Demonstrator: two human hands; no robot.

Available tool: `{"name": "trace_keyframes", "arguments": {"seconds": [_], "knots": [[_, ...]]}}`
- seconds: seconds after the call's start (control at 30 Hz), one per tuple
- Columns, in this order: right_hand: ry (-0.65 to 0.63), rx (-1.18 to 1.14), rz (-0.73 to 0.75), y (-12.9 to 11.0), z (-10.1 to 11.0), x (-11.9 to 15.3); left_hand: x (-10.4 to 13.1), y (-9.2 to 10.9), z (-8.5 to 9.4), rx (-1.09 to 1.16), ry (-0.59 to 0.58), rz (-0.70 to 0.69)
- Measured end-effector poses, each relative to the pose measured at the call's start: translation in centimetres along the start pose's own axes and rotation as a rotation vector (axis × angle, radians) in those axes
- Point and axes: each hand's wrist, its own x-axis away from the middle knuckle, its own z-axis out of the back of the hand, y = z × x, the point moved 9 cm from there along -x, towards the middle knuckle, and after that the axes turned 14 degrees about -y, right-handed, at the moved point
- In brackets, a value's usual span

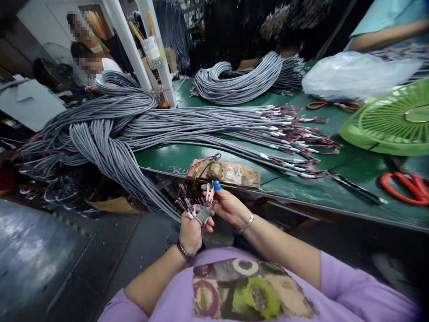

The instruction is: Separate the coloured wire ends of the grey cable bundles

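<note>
My left hand [190,232], with a dark bracelet at the wrist, is closed around several grey cable ends. Thin multicoloured wires [186,206] fan out above that fist. A grey wrap [203,214] covers one of its fingers. My right hand [231,208] is beside it, with a blue cover [217,185] on the thumb tip. Its thumb and fingers pinch a small pinkish-white piece [209,193] among the wires; its exact kind is unclear. Just beyond both hands, a wooden block [234,173] with a small tool fixture and a red wire lies at the table edge.
Grey cables [181,120] stretch across the green table [161,156] and hang off its front edge. A coiled bundle [239,85] is behind. Rightward are tweezers [360,188], orange-handled scissors [407,187], a green fan [395,118] and a plastic bag [355,76]. Other people work nearby.
</note>
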Motion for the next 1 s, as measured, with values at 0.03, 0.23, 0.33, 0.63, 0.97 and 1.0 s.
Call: {"name": "trace_keyframes", "arguments": {"seconds": [0.03,0.23,0.33,0.63,0.97,1.0], "knots": [[0.016,0.001,0.01,0.0,0.1,0.0,0.0,-0.1,0.0,-0.009,-0.003,0.002],[-0.007,0.02,-0.013,0.2,0.0,0.4,0.0,-0.2,0.2,-0.031,0.003,-0.005],[-0.12,0.098,-0.1,0.7,-0.6,1.3,0.4,-0.1,0.3,-0.037,-0.002,-0.023],[-0.211,0.529,-0.061,-0.2,-1.7,4.4,1.0,-1.1,-0.4,-0.244,-0.161,0.04],[-0.116,0.549,-0.007,-0.8,-1.0,4.7,1.0,-1.1,0.2,-0.134,-0.125,0.0],[-0.097,0.538,0.004,-0.9,-0.9,4.8,1.1,-1.1,0.4,-0.123,-0.109,-0.008]]}}
